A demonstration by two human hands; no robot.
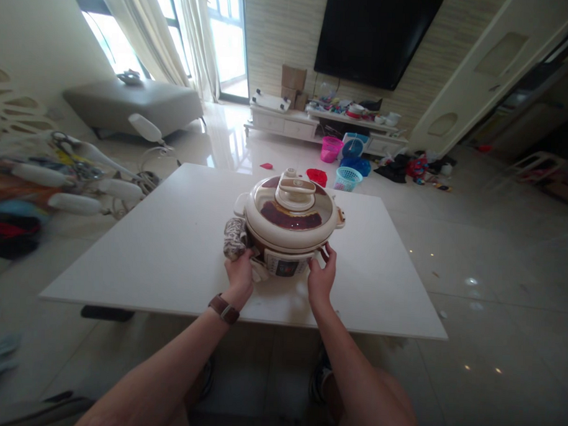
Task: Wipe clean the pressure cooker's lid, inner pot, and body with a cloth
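A cream electric pressure cooker (288, 241) with a brown, see-through lid stands upright on the white table (171, 246), its control panel facing me. At its front left, my left hand (240, 277) is closed on a crumpled cloth (235, 238) with a grey-brown pattern, pressed close to the cooker's side. Something pale hangs beside those fingers, too blurred to name. My right hand (322, 276) grips the front right of the cooker, thumb near the panel and fingers curled under the rim. A brown-strapped watch (223, 308) is on my left wrist.
Beyond the table, a pink basket (331, 150) and a light-blue basket (348, 178) stand on the floor. A low white cabinet (287, 127) carries boxes and clutter. To the left are a lamp with white shades (146, 127) and a grey bench (139, 102).
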